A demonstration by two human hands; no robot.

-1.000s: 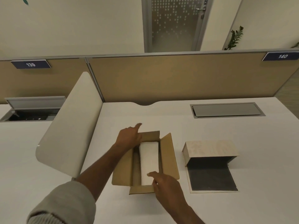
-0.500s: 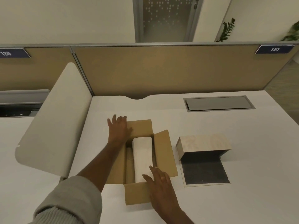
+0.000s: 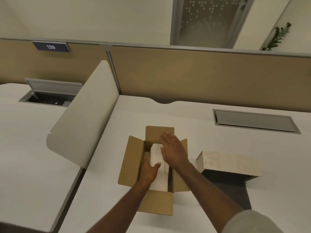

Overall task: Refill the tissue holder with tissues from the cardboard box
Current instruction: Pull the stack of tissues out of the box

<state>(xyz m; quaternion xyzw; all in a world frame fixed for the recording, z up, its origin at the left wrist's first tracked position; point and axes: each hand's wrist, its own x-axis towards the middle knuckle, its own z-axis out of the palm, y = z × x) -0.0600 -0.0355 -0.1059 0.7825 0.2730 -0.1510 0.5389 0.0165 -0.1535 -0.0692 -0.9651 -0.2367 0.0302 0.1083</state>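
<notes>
An open cardboard box (image 3: 132,159) sits on the white desk with its flaps spread out. Inside it lies a white tissue stack (image 3: 155,153). My left hand (image 3: 148,172) reaches into the box and grips the stack's left side, thumb on top. My right hand (image 3: 174,150) covers the far right part of the stack, with the fingers curled over its far end. The tissue holder (image 3: 227,163), a pale wooden cover tipped back off its dark base (image 3: 234,190), stands just right of the box.
A curved cream divider panel (image 3: 84,125) rises left of the box. A grey cable hatch (image 3: 254,121) is set into the desk at the back right. A tan partition wall (image 3: 185,76) closes off the back.
My left hand left the far flap and went down to the stack's left side. My right hand moved from the stack's near end to its far end. The view swung right.
</notes>
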